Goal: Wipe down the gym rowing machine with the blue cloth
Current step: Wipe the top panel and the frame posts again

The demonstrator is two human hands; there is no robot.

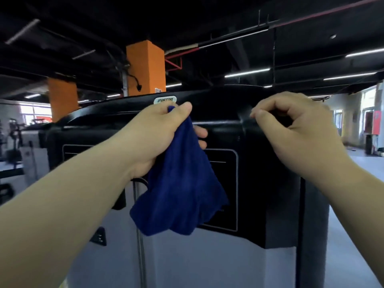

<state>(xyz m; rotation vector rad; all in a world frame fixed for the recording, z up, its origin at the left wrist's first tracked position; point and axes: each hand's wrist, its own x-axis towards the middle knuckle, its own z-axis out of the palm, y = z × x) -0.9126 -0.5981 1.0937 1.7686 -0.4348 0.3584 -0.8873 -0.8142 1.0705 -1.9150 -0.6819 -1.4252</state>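
**Cloth held up in front of the machine's black housing**

The left hand (160, 136) sits just toward 9 o'clock of the view's middle. Its thumb and fingers are curled tight around one bunched end of the blue cloth (182, 196). The rest of the cloth hangs loose toward 6 o'clock from the fist, in front of the rowing machine (264, 183); whether it touches the dark panel behind cannot be told.

The right hand (301, 132) is raised at 3 o'clock, well apart from the cloth. Its fingers are curled in, thumb and forefinger nearly meeting, and nothing shows in them. The forefinger tip lies at the housing's upper corner edge, though contact there is unclear.

A white brand badge (165, 100) sits on the housing's top rim, at 12 o'clock from the left hand. A thin metal rod (141, 246) runs down toward 6 o'clock beside the cloth. Two orange pillars (145, 67) stand behind, at 11 o'clock, under a dark ceiling with light strips (247, 72).
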